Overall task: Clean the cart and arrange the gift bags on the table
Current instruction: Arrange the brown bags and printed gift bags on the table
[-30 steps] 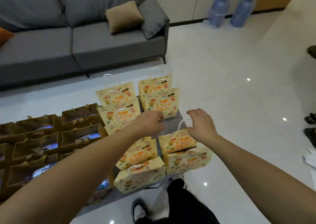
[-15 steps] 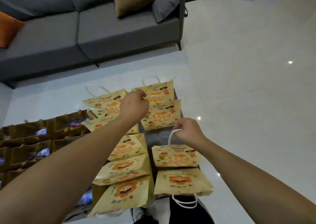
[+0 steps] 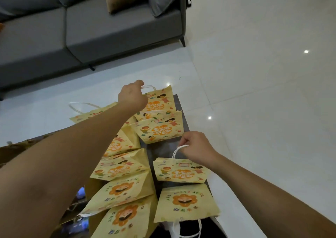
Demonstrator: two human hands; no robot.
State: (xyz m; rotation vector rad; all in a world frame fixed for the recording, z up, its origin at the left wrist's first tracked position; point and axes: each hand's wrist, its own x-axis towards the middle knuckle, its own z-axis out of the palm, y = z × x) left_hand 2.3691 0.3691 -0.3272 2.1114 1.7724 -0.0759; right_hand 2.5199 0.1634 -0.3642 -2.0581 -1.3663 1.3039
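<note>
Centre of the frame, yellow gift bags are standing in two columns on a dark grey table [image 3: 179, 103]. Left hand [image 3: 132, 97] is pinching the white handle of the far bag [image 3: 160, 99] at upper centre, fingers curled round the cord. Right hand [image 3: 197, 148] is gripping the handle of the near bag [image 3: 180, 170] at centre right, fingers closed on it. Brown bags [image 3: 11, 150] are sitting at the left edge; grey sofa [image 3: 91, 29] is filling the upper left. Risk, judging from here: lifting both at once could be dragging neighbours over, since bags are touching, and the bag at lower right is overhanging the table edge. Compared with half a second earlier, the left hand is reaching further up to the far bag, while the right hand is holding the same handle.
</note>
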